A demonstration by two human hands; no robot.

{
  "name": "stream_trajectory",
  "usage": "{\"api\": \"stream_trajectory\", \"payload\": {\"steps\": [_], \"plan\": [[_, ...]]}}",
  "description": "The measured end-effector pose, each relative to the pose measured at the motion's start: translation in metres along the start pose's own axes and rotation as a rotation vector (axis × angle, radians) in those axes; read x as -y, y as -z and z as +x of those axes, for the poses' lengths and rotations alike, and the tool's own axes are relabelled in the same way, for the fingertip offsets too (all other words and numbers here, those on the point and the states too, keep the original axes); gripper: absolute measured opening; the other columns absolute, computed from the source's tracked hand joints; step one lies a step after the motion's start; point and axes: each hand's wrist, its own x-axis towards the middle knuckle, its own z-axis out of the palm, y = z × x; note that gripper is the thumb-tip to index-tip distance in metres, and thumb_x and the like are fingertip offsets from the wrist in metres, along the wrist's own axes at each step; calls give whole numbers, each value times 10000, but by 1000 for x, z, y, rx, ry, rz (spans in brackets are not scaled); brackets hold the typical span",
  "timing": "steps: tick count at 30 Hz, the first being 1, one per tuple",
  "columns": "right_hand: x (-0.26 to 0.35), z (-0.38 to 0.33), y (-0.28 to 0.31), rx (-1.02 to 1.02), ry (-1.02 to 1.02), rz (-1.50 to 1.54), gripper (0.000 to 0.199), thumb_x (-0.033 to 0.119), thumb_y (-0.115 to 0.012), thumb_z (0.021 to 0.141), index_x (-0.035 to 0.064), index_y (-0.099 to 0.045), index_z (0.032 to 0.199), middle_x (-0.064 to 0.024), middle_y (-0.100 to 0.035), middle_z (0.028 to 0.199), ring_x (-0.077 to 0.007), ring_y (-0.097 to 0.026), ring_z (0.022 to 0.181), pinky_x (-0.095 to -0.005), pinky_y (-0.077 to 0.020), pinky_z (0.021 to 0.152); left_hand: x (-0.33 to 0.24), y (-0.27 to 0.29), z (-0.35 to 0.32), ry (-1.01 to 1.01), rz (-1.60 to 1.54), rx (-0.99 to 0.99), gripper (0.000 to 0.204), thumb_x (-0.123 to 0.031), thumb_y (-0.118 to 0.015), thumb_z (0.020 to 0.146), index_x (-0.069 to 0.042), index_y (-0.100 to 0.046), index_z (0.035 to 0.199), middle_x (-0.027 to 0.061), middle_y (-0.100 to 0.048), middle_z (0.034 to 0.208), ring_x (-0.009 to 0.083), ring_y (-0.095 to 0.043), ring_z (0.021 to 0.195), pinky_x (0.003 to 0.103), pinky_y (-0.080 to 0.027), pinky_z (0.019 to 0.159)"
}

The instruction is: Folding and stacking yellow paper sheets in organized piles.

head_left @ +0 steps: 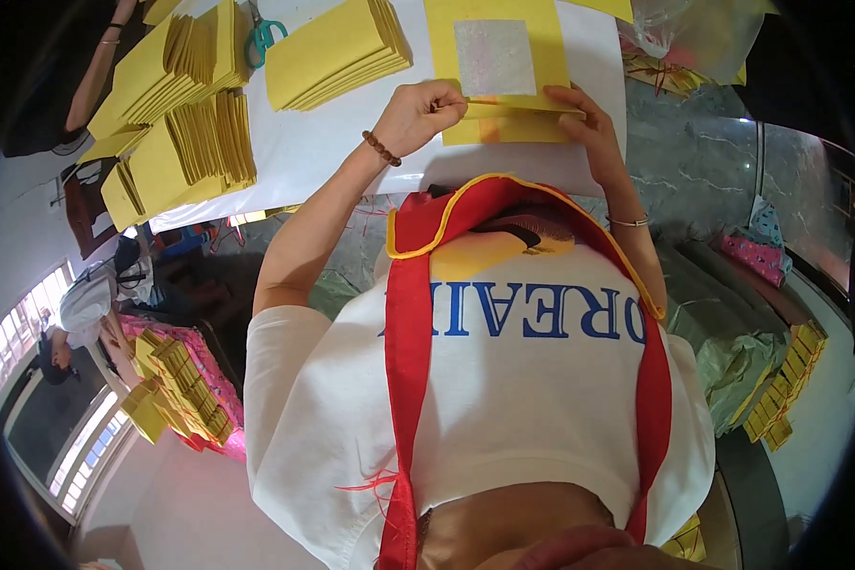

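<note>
A yellow paper sheet (548,47) with a pale silver rectangle (494,57) on it lies on the white table before me. Along its near edge, a yellow strip (518,128) with an orange patch shows beneath. My left hand (422,116) is closed in a pinch at the near left edge of the sheet; a beaded bracelet circles that wrist. At the near right corner, my right hand (594,128) has its fingers bent over the paper's edge, gripping it. The fingertips of the left hand are partly hidden.
Folded yellow paper stacks (337,52) stand left of the sheet, with more stacks (195,142) further left. Teal-handled scissors (264,40) lie between them. A clear plastic bag (693,38) is at the far right. Another person's arm (100,71) reaches in at far left; a second person (95,309) is beyond.
</note>
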Motion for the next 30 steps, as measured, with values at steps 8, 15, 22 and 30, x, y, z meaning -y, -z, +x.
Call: {"api": "stream_trajectory", "payload": {"steps": [8,15,22,30], "plan": [[-18,6,5,2,-66,38,301,135,-591,867,34,-564,1149,-23,-566,1101,-125,-494,1049,-254,-396,909,-3,9,-4,-446,323,-154,322,-210,-678,790,-29,-597,1045,86,-597,939,182,-560,794,296,-452,686],[-11,8,8,-17,-162,98,353,125,-599,852,30,-535,1186,-50,-557,1143,-142,-502,1062,-259,-389,921,15,3,6,-425,806,-235,406,-77,-615,711,-99,-588,1116,101,-575,1116,300,-527,970,376,-432,824],[10,-9,10,-76,537,-738,486,165,-661,742,71,-538,1203,-107,-521,1253,-303,-452,1181,-399,-321,988,6,9,-19,-636,752,-140,347,-23,-539,715,-72,-586,1055,115,-592,1101,303,-550,1007,379,-447,831],[19,-17,3,147,370,-761,270,158,-630,777,59,-618,1029,-86,-629,1048,-225,-576,988,-342,-401,837,11,-4,-32,-435,378,-155,190,-20,-567,774,-24,-576,964,149,-603,864,300,-594,819,381,-490,694]]}}
